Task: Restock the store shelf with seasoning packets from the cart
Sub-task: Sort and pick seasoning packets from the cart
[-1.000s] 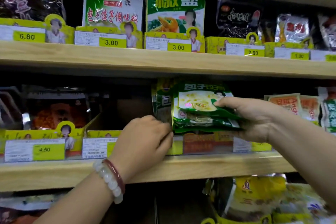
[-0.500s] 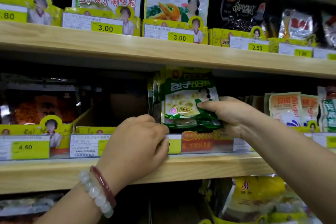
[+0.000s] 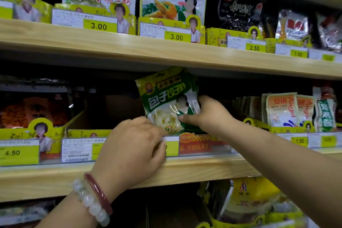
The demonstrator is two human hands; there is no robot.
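Right hand [image 3: 207, 114] pinches packet [image 3: 166, 98] at its 4 o'clock edge, left hand [image 3: 133, 146] curled touching its 7 o'clock corner; probably light, floppy, slick film.

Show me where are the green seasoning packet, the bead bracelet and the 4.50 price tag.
green seasoning packet [image 3: 166, 102]: head view, printed front.
bead bracelet [image 3: 88, 201]: head view, pale beads.
4.50 price tag [image 3: 12, 152]: head view, yellow price field.
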